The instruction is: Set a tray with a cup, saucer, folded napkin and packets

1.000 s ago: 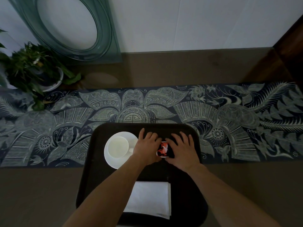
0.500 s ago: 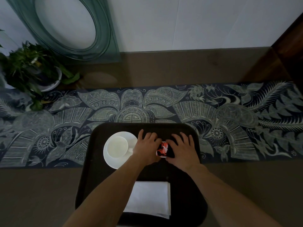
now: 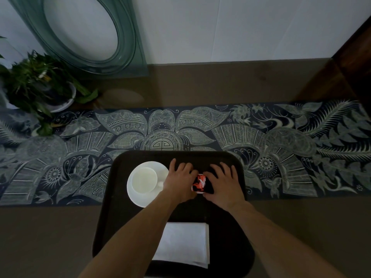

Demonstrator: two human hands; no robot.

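Observation:
A dark tray (image 3: 120,217) lies in front of me on the table. On its far left a white cup (image 3: 143,180) stands on a white saucer (image 3: 138,197). A folded white napkin (image 3: 184,243) lies at the tray's near middle, partly under my left forearm. A red and white packet (image 3: 199,183) lies flat on the tray's far middle. My left hand (image 3: 179,181) and my right hand (image 3: 222,183) rest palm down on either side of the packet, their thumbs and fingertips pinching its edges. Much of the packet is covered by my hands.
A dark patterned runner (image 3: 281,149) crosses the brown table (image 3: 40,237) under the tray's far end. A potted plant (image 3: 36,87) stands at the far left. A green glass piece with an oval opening (image 3: 128,57) leans on the white wall behind.

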